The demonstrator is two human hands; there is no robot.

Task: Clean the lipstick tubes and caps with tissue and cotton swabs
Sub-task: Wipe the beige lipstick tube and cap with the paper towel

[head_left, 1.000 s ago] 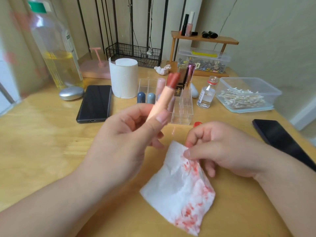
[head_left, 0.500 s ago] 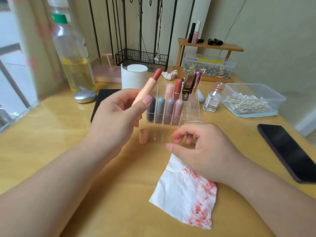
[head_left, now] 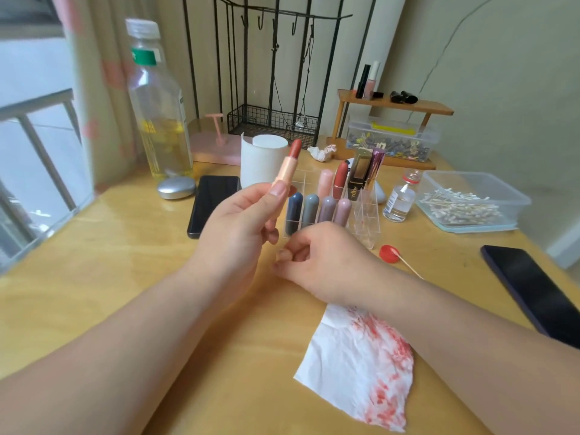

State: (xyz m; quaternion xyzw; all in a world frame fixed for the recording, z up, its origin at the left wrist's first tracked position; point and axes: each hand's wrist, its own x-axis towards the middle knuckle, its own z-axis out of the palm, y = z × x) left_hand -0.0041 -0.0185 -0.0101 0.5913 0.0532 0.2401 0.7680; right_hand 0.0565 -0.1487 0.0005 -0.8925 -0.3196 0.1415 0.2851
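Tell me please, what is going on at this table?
A person is cleaning lipsticks at a wooden table. The left hand holds an uncapped peach lipstick upright, its red stick wound out. The right hand, fingers curled, is low over the table in front of the clear organizer; whether it holds anything is hidden. A tissue smeared with red lies flat by the right forearm, held by neither hand.
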